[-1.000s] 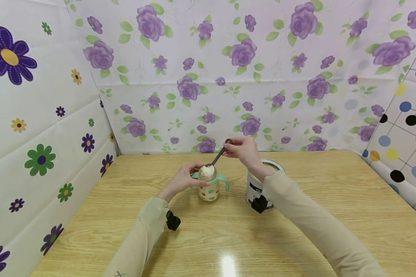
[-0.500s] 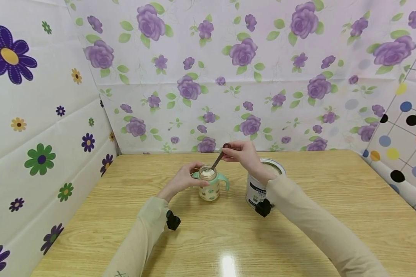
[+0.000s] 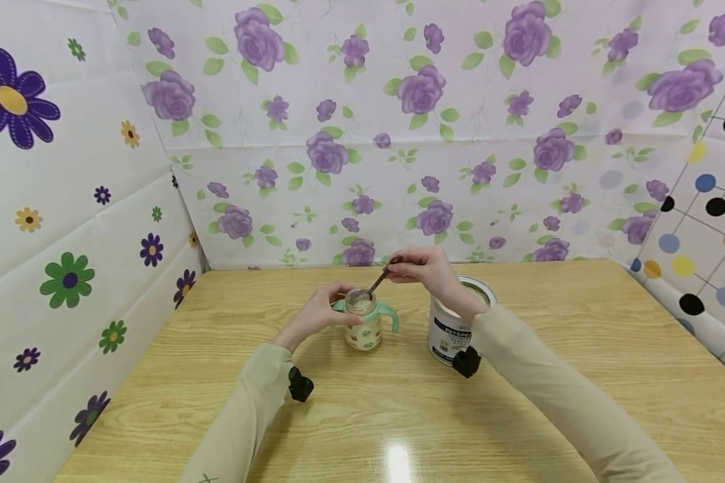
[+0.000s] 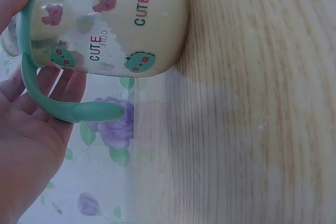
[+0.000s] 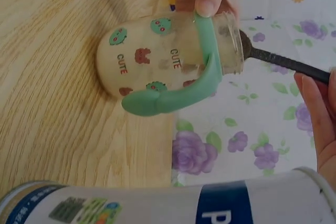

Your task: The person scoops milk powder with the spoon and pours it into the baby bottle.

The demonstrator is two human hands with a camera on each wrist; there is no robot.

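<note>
A clear baby bottle (image 3: 364,334) with mint green handles and small cartoon prints stands upright on the table, pale powder inside. My left hand (image 3: 320,312) grips it around the neck, thumb across the front at the green collar (image 5: 206,40). Between the thumb and fingers of my right hand (image 3: 425,272) is the dark handle of a spoon (image 3: 382,277), slanting down to the bottle's mouth. In the right wrist view the spoon's bowl (image 5: 245,44) sits at the rim. A white can (image 3: 450,335) with an uncovered top stands right of the bottle, partly behind my right forearm.
The wooden table (image 3: 362,416) runs up to a flowered cloth backdrop (image 3: 380,181). A daisy-print cloth (image 3: 109,282) closes off the left side, and a dotted cloth (image 3: 695,255) the right. Tan powder (image 3: 477,292) shows inside the can.
My right hand lowers and tilts the spoon at the bottle's mouth. The white heap of powder that stood above the rim has sunk inside. The left hand keeps its hold.
</note>
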